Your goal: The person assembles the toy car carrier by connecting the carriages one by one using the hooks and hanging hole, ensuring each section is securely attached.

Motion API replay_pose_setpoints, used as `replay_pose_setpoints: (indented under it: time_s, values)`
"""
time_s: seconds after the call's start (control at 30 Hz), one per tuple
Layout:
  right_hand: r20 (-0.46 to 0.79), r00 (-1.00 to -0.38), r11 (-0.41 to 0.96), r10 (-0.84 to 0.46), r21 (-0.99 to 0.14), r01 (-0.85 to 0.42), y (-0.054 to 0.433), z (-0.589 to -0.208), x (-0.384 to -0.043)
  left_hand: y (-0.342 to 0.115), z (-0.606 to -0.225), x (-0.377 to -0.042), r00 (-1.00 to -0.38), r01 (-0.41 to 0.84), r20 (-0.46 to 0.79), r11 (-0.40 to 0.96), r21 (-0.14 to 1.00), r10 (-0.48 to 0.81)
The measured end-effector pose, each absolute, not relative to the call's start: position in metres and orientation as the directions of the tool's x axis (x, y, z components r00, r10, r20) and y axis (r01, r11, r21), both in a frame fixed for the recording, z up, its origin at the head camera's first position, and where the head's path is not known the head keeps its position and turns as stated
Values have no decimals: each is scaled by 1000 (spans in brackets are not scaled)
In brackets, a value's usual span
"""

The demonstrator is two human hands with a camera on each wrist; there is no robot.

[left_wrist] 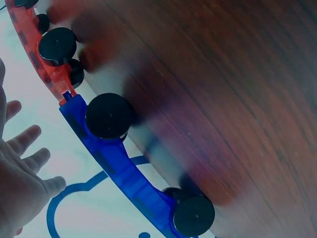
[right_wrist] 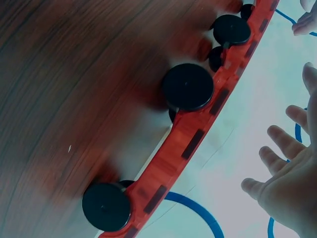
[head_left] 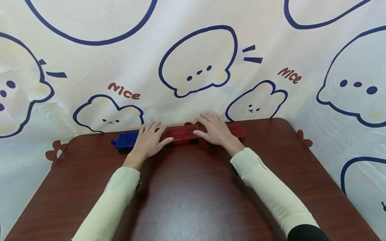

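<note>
A row of toy train cars lies along the far edge of the table in the head view. The blue car [head_left: 125, 141] is at the left end, with a translucent red car [head_left: 179, 134] in the middle and another red car [head_left: 237, 130] at the right. In the left wrist view the blue car is hooked to the red one beside it; black wheels [left_wrist: 109, 116] show underneath. My left hand [head_left: 147, 141] hovers over the blue-red joint, fingers spread. My right hand [head_left: 214, 130] is spread above the red cars. Both wrist views show a gap between fingers and cars.
The brown wooden table [head_left: 193, 187] has rounded far corners. Right behind its far edge hangs a pale cloth [head_left: 196, 107] printed with blue-outlined cartoon figures, and it also lines both sides.
</note>
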State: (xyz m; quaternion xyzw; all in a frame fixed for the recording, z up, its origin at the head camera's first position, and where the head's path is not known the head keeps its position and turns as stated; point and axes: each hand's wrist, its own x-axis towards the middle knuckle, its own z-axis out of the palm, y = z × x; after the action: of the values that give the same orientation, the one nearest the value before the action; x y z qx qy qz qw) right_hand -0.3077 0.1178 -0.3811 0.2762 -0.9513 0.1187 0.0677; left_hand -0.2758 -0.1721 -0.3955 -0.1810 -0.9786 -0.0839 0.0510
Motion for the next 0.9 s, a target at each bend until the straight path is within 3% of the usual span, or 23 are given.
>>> replay_pose_setpoints:
  time_s: [0.9]
  values:
    - [228,-832,801,-505,-234,-551,156,-393,-312,-156,-399,-281,-924,380,96,912,152,369]
